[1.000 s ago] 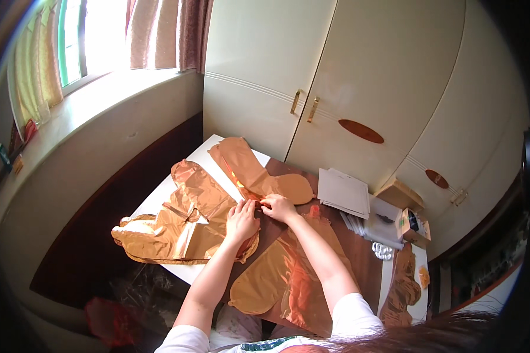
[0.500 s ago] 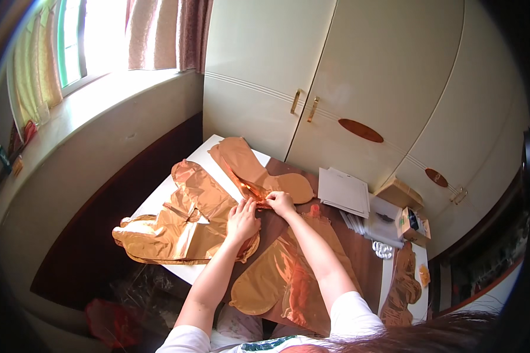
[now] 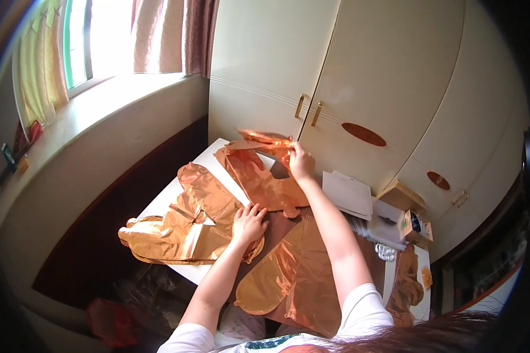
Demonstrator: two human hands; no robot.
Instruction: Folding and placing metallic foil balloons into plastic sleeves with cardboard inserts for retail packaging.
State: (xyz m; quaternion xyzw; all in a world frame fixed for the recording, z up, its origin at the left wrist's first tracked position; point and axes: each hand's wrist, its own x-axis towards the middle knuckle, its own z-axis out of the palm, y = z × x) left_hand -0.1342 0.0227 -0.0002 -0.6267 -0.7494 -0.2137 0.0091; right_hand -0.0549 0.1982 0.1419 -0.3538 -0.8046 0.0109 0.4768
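Raised toward the cabinet, my right hand point(image 3: 301, 162) pinches the edge of a flat copper-coloured foil balloon point(image 3: 241, 170). The balloon's far part is lifted and folded over, while its near part rests on the table. My left hand point(image 3: 250, 225) lies with its fingers spread at the right edge of a stack of gold-copper foil balloons point(image 3: 176, 235). Between my forearms and closer to me, another flat foil balloon point(image 3: 309, 270) is spread on the brown tabletop point(image 3: 280, 226).
White sheets point(image 3: 346, 194) lie at the table's right, with a small open box point(image 3: 415, 226) and white rings point(image 3: 385, 252) nearby. A narrow foil piece point(image 3: 405, 282) lies at the right end. Cabinet doors point(image 3: 388, 70) rise directly behind the table; a window ledge point(image 3: 118, 106) runs along the left.
My right hand has moved up and away, lifting and turning over the foil balloon's edge. My left hand has let go of the balloon and shifted slightly toward me and right.
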